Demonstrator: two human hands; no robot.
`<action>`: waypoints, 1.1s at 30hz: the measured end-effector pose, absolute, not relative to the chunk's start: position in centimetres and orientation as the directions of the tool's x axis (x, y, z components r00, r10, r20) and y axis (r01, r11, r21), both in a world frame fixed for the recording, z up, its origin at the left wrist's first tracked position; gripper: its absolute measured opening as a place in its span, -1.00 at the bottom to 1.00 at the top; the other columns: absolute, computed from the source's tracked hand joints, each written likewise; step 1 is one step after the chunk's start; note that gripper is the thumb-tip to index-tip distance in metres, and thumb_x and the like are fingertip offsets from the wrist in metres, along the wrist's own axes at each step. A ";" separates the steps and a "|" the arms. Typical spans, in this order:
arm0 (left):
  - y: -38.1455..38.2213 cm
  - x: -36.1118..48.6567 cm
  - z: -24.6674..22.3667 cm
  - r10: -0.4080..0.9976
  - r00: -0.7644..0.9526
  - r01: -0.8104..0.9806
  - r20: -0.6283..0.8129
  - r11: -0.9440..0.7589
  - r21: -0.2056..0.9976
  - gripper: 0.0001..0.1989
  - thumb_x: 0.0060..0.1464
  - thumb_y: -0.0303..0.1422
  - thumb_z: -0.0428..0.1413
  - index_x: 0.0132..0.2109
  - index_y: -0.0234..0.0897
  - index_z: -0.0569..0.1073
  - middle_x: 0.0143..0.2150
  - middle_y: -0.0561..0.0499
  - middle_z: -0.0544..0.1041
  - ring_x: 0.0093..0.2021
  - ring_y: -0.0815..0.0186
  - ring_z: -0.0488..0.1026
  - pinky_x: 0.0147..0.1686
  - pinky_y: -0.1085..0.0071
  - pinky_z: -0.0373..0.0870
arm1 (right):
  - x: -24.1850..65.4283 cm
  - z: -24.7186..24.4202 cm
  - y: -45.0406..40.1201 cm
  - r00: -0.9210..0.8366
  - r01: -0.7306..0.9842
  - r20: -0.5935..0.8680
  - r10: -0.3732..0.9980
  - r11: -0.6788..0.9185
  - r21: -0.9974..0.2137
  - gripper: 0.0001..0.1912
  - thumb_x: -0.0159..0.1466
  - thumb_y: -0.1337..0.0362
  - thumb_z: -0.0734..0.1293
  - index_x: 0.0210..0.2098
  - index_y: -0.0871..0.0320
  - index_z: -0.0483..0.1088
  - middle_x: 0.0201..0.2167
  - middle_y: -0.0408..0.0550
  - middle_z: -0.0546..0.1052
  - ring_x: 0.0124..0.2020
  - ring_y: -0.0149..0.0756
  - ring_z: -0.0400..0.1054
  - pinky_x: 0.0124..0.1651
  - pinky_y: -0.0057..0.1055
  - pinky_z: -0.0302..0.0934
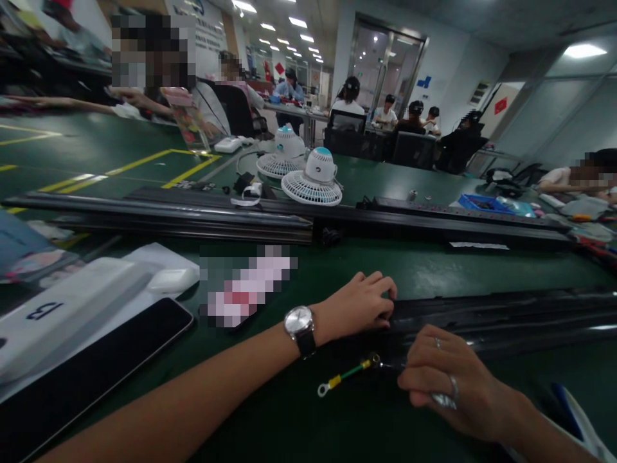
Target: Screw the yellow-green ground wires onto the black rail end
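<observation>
My left hand [364, 301], wearing a wristwatch [299, 325], curls its fingers over the near-left end of a long black bar in shiny wrapping [482, 312]. My right hand [456, 379], with rings on its fingers, is closed just in front of the bar. A thin metallic piece seems to stick out leftward from its fingers; what the fist holds is mostly hidden. At the tip of that piece, a short green wire with yellow-sleeved ring terminals [349, 371] points down and left. Its far ring hangs or lies over the green table; I cannot tell which.
More long black bars [193, 215] lie across the table [414, 257]. Two white fans [313, 177] stand behind them. To the left are a dark phone-like slab [110, 366], a white case [72, 308] and a blurred-out pink object [250, 286]. A blue tray [484, 204] is at the right; people sit beyond.
</observation>
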State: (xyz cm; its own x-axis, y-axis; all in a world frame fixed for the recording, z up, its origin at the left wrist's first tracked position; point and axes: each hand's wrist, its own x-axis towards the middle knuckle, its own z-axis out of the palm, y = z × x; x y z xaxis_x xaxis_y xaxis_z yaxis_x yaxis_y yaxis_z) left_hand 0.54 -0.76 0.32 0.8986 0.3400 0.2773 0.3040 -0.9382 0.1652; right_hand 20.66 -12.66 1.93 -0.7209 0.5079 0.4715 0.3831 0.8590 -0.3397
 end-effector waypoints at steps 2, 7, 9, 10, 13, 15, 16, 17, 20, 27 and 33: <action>-0.7 0.5 0.3 0.329 0.902 0.282 0.280 -0.940 0.194 -0.87 0.13 -0.28 0.24 -0.29 -0.23 0.51 0.04 0.00 0.40 0.03 0.20 0.29 -0.09 0.30 0.18 | 20.2 2.0 -12.6 -0.718 0.381 0.488 0.497 0.866 -0.323 -0.93 0.41 0.34 0.26 -0.18 0.19 0.38 -0.39 -0.09 0.51 -0.39 -0.36 0.31 -0.25 -0.34 0.21; -0.4 0.3 0.2 0.334 0.902 0.242 0.273 -0.916 0.321 -0.88 0.09 -0.32 0.27 -0.32 -0.25 0.50 0.03 0.01 0.41 0.03 0.23 0.31 -0.09 0.32 0.15 | 19.5 2.7 -12.4 -0.739 0.362 0.493 0.459 0.888 -0.285 -0.89 0.43 0.32 0.23 -0.22 0.19 0.37 -0.43 -0.10 0.50 -0.40 -0.36 0.30 -0.26 -0.36 0.21; -0.3 0.3 0.3 0.342 0.906 0.241 0.249 -0.902 0.359 -0.88 0.08 -0.34 0.28 -0.33 -0.26 0.50 0.03 0.01 0.40 0.03 0.22 0.32 -0.09 0.32 0.13 | 19.3 3.0 -12.4 -0.739 0.372 0.477 0.475 0.879 -0.300 -0.85 0.45 0.33 0.19 -0.22 0.19 0.36 -0.42 -0.09 0.50 -0.39 -0.36 0.31 -0.24 -0.37 0.22; -0.3 0.3 0.3 0.344 0.909 0.243 0.236 -0.896 0.372 -0.88 0.08 -0.35 0.28 -0.33 -0.27 0.50 0.03 0.00 0.40 0.03 0.22 0.33 -0.09 0.32 0.13 | 19.3 3.0 -12.4 -0.738 0.376 0.464 0.490 0.870 -0.319 -0.83 0.46 0.33 0.16 -0.21 0.19 0.36 -0.41 -0.08 0.50 -0.37 -0.36 0.31 -0.22 -0.37 0.23; -0.3 0.4 0.3 0.354 0.910 0.250 0.215 -0.884 0.396 -0.88 0.09 -0.35 0.27 -0.33 -0.27 0.51 0.03 -0.01 0.41 0.02 0.21 0.35 -0.08 0.30 0.13 | 19.2 2.9 -12.4 -0.736 0.390 0.424 0.528 0.842 -0.372 -0.80 0.48 0.29 0.14 -0.19 0.17 0.36 -0.37 -0.08 0.51 -0.34 -0.36 0.33 -0.19 -0.37 0.22; -0.3 0.3 0.2 0.365 0.906 0.255 0.214 -0.874 0.414 -0.91 0.12 -0.35 0.26 -0.31 -0.26 0.52 0.02 -0.01 0.42 0.01 0.23 0.37 -0.09 0.31 0.17 | 19.4 2.6 -12.2 -0.723 0.406 0.418 0.550 0.828 -0.387 -0.80 0.48 0.25 0.14 -0.19 0.15 0.36 -0.37 -0.10 0.51 -0.33 -0.36 0.33 -0.19 -0.37 0.21; -0.3 0.2 0.2 0.371 0.903 0.256 0.215 -0.869 0.424 -0.92 0.13 -0.35 0.25 -0.30 -0.25 0.53 0.02 -0.01 0.42 0.00 0.24 0.38 -0.09 0.32 0.20 | 19.5 2.5 -12.1 -0.711 0.419 0.421 0.563 0.820 -0.389 -0.79 0.48 0.25 0.14 -0.20 0.15 0.36 -0.37 -0.10 0.50 -0.33 -0.36 0.33 -0.19 -0.37 0.20; -0.3 0.1 0.2 0.374 0.901 0.254 0.218 -0.865 0.432 -0.94 0.14 -0.35 0.24 -0.28 -0.24 0.54 0.02 -0.01 0.42 -0.02 0.25 0.39 -0.09 0.34 0.23 | 19.7 2.4 -12.0 -0.696 0.437 0.426 0.578 0.812 -0.388 -0.79 0.48 0.25 0.14 -0.20 0.14 0.36 -0.37 -0.10 0.50 -0.33 -0.36 0.33 -0.21 -0.37 0.19; -0.3 -0.5 0.1 0.359 0.904 0.239 0.232 -0.875 0.421 -0.97 0.14 -0.38 0.23 -0.25 -0.21 0.56 0.03 -0.01 0.42 -0.03 0.27 0.41 -0.06 0.35 0.29 | 20.0 2.7 -11.8 -0.660 0.474 0.457 0.596 0.803 -0.362 -0.81 0.47 0.31 0.15 -0.20 0.15 0.37 -0.38 -0.10 0.50 -0.35 -0.36 0.33 -0.27 -0.40 0.16; -1.0 -2.0 -0.7 0.365 0.878 0.223 0.311 -0.885 0.408 -0.86 0.23 -0.42 0.13 -0.08 -0.21 0.54 0.02 -0.06 0.45 -0.01 0.27 0.39 -0.03 0.35 0.35 | 19.6 2.8 -11.9 -0.709 0.379 0.471 0.526 0.846 -0.374 -0.79 0.46 0.22 0.18 -0.25 0.15 0.37 -0.42 -0.12 0.51 -0.37 -0.37 0.34 -0.25 -0.38 0.17; -1.1 -1.9 -1.1 0.343 0.874 0.191 0.345 -0.894 0.406 -0.84 0.29 -0.41 0.06 -0.06 -0.26 0.51 0.00 -0.09 0.45 -0.02 0.27 0.38 -0.04 0.36 0.36 | 20.8 2.3 -12.1 -0.668 0.432 0.424 0.612 0.782 -0.450 -0.90 0.44 0.34 0.22 -0.13 0.15 0.37 -0.31 -0.08 0.51 -0.28 -0.34 0.34 -0.19 -0.34 0.18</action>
